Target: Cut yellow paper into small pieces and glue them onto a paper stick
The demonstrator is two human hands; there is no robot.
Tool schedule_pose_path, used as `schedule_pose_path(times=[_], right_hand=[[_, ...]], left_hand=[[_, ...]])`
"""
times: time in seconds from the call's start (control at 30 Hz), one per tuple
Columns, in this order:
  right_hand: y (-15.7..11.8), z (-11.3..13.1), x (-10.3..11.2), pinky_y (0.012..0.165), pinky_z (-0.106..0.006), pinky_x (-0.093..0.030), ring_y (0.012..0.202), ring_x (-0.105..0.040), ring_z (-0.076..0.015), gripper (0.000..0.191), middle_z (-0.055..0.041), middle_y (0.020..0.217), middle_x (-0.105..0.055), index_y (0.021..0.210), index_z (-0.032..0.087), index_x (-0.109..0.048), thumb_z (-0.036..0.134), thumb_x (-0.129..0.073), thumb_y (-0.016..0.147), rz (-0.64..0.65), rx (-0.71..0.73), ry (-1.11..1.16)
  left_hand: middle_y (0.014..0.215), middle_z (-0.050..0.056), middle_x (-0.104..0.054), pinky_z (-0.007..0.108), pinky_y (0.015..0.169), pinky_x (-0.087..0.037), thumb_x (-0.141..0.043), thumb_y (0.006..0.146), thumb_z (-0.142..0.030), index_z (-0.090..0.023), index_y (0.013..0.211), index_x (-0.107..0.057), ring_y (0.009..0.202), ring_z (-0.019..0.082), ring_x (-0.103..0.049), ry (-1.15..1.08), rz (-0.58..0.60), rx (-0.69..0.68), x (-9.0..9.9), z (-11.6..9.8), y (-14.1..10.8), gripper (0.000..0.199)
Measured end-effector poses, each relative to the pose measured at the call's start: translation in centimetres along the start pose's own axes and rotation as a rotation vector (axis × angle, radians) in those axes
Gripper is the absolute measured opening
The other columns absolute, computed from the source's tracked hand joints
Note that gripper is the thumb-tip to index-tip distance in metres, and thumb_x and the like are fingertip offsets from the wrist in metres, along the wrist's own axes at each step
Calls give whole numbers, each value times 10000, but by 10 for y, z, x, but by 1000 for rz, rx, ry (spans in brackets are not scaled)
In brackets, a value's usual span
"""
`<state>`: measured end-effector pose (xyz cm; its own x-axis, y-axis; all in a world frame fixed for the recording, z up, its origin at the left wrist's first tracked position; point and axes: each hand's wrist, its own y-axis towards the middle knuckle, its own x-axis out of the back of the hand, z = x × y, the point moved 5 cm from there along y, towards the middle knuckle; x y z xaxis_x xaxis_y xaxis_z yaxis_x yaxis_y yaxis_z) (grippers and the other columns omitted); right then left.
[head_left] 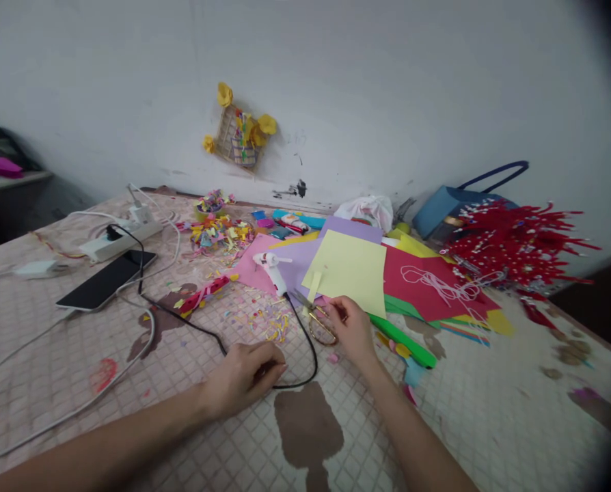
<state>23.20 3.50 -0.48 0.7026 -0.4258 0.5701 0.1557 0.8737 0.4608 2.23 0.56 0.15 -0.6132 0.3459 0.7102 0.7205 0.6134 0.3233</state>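
Observation:
My left hand (247, 376) rests low over the table with its fingers curled together, next to the black cable; what lies between the fingers, if anything, is hidden. The fingers of my right hand (347, 324) are bent at the handles of gold-handled scissors (316, 320), whose blades point up and left. Beyond the scissors lies a pale yellow sheet (349, 270), with a narrow yellow strip (314, 287) near its lower left edge. A white glue gun (272, 270) lies on coloured paper, and its black cable curves down between my hands.
On the left are a black phone (105, 280) and a white power strip (121, 240) with cables. Paper scraps (221, 232) are heaped behind. Red paper (421, 280), white string (452, 290), a green roll (402, 339) and red fuzzy stems (521, 242) lie on the right.

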Motion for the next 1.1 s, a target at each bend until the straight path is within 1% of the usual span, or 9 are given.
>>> schedule_pose_path(times=[0.27,0.37,0.47,0.57,0.67,0.77,0.87,0.97,1.1], right_hand=[[-1,16,-15,676,-263,-437,704,-566,-154,159,-43,778,-626,833,157,-598,231,-456,833,25,63,17],[-5,14,-8,662,-257,-444,699,-565,-146,163,-38,786,-619,849,161,-581,240,-439,850,-8,70,22],[-6,5,9,624,-270,-450,668,-549,-154,156,-36,761,-600,841,167,-570,251,-439,845,-103,68,-93],[-1,-5,26,772,-353,-454,880,-544,-212,192,-88,923,-599,964,162,-562,226,-465,811,-179,125,-277],[4,-16,24,948,-429,-367,1165,-407,-250,424,-129,1212,-506,1180,147,-469,146,-468,757,-75,234,-414],[7,-29,12,992,-430,-332,1243,-327,-249,503,-128,1295,-449,1234,121,-433,96,-448,732,10,237,-529],[10,-36,3,978,-405,-344,1189,-389,-251,458,-137,1226,-513,1189,103,-482,86,-445,733,18,192,-595],[14,-37,2,903,-385,-392,1051,-490,-245,401,-133,1099,-586,1130,115,-527,74,-434,741,-25,159,-608],[18,-34,6,755,-327,-425,817,-543,-209,223,-73,827,-638,898,168,-623,101,-450,775,-64,144,-616]], left_hand=[[658,5,-539,192,547,-352,-350,869,-193,-164,759,-489,578,88,-488,-10,61,-83,2,-1,-2,180],[643,4,-528,190,543,-349,-345,870,-186,-161,738,-480,576,89,-486,8,68,-95,1,1,-1,191],[630,0,-524,189,533,-341,-373,867,-197,-161,729,-481,566,85,-485,27,59,-93,-2,1,0,179],[641,-1,-545,190,541,-344,-418,854,-207,-166,763,-501,576,86,-501,38,39,-109,-5,1,-2,129],[630,-5,-554,196,552,-347,-438,846,-212,-171,773,-513,582,90,-509,58,44,-131,-7,-1,-3,112],[635,-5,-563,197,561,-354,-432,850,-217,-170,775,-521,590,90,-515,61,92,-146,-9,-3,-3,126],[639,-5,-565,199,560,-351,-423,856,-220,-168,775,-526,599,91,-519,66,133,-185,-11,-6,-3,141],[640,-5,-568,198,557,-349,-416,861,-222,-167,776,-526,601,90,-522,76,138,-208,-11,-8,-3,150],[657,1,-580,194,565,-359,-400,865,-217,-162,773,-528,607,89,-533,94,140,-210,-11,-8,-3,167]])
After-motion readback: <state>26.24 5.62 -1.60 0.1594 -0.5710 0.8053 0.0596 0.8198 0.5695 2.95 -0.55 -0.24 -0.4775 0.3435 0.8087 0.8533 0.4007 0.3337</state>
